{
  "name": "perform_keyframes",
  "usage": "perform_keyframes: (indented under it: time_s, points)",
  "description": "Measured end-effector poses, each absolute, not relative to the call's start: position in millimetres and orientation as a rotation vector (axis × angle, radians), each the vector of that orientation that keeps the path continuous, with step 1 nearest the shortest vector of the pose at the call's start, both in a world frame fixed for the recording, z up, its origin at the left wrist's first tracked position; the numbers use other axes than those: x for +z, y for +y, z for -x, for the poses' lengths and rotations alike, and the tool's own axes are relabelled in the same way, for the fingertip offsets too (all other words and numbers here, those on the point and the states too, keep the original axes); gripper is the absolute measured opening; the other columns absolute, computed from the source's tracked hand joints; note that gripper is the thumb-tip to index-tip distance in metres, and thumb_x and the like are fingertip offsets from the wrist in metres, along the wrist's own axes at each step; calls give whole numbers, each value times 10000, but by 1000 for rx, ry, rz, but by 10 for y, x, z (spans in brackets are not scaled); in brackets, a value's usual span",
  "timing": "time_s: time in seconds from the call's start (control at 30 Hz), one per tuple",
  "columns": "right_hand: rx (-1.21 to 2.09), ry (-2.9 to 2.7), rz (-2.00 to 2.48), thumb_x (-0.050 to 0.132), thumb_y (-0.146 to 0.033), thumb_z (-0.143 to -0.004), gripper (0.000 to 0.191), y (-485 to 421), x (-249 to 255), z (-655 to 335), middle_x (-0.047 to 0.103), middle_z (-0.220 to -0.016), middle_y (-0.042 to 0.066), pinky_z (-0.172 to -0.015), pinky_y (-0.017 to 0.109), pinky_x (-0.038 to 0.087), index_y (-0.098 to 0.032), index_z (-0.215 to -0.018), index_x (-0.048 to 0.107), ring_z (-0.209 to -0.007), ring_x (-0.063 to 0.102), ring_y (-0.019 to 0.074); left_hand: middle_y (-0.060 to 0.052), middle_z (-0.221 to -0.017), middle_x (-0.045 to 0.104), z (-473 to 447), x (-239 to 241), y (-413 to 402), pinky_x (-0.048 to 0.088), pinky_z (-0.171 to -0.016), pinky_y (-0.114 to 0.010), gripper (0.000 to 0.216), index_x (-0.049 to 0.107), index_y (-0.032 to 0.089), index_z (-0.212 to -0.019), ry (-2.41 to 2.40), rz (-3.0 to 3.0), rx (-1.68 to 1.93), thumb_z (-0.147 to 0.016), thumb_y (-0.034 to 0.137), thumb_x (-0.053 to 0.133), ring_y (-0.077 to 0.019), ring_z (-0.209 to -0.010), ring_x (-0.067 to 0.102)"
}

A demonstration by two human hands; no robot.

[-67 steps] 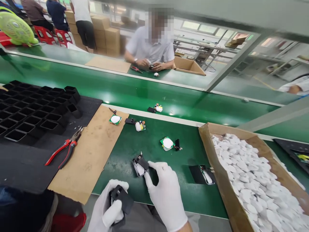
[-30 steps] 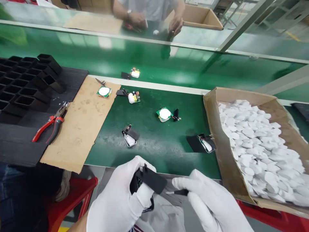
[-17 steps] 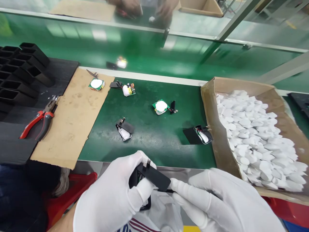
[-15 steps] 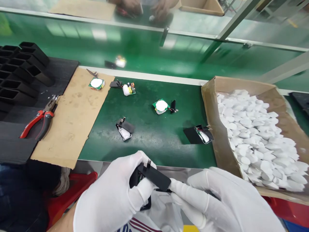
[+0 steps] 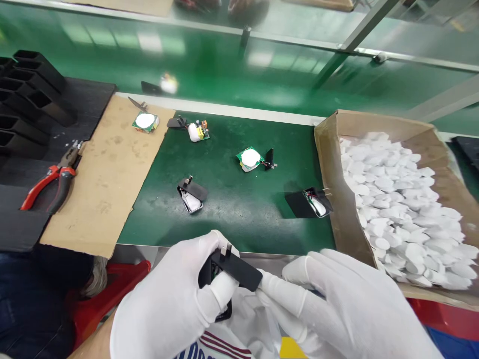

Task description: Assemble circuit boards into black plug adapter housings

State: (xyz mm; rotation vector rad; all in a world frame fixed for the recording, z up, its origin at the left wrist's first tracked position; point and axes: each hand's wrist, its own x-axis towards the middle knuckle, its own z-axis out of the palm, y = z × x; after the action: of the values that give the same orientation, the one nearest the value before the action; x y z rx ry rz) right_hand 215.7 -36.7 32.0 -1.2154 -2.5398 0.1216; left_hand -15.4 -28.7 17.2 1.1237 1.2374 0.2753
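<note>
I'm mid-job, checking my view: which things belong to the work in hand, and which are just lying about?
Likely the job's:
black casing in the left hand
pronged black cap, right hand at its edge
white-topped circuit boards
boxed white pieces

Apparently lying about:
red-handled pliers
cardboard sheet

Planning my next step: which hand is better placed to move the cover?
Probably the right hand: its fingertips are at the end of the cover; the left hand holds the black case.
</note>
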Motion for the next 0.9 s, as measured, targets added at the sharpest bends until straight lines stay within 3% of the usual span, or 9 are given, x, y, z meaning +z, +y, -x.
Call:
perform_keyframes:
  time_s: [0.07,0.27,0.47,0.63,0.77,0.9]
  points:
    - [119,-2533,1222,499,-118,-914,266,-360,343,-2132,599,-604,-37,-551,357,241,-305,-832,670,-532,452,176,74,-757,661,157,173,-290,472,-705,-263,168,639,277,-922,1241,-1130,275,-980,432,605,-153,-713,607]
    - [32,-2667,1170,518,-90,-869,266,-295,482,-2113,603,-569,-62,-503,322,297,-295,-865,688,-464,514,163,55,-796,673,173,163,-304,490,-753,-293,244,633,281,-894,1283,-1176,291,-990,493,561,-177,-771,622]
    - [-7,-2658,1169,435,-125,-954,348,-252,494,-2083,611,-547,-60,-473,329,297,-317,-807,686,-430,513,175,62,-789,646,177,158,-297,469,-709,-290,221,625,285,-897,1274,-1183,296,-986,478,562,-167,-745,597]
    - [-2,-2693,1180,400,-270,-1057,396,-253,499,-2054,603,-536,-47,-474,347,286,-317,-787,685,-432,519,184,48,-837,687,179,129,-320,481,-766,-303,220,621,282,-888,1277,-1216,291,-991,465,553,-192,-839,653]
    - [-34,-2703,1169,443,-102,-990,395,-253,501,-2057,564,-506,-51,-484,340,268,-309,-747,675,-419,475,168,41,-886,725,177,119,-317,477,-754,-303,238,624,281,-906,1289,-1241,296,-1007,476,533,-204,-888,680]
    - [-22,-2707,1173,454,-77,-976,406,-235,527,-2074,592,-520,-52,-503,340,276,-306,-709,656,-444,481,173,50,-843,702,184,124,-312,486,-773,-304,269,607,271,-878,1271,-1244,297,-1013,493,538,-186,-834,664]
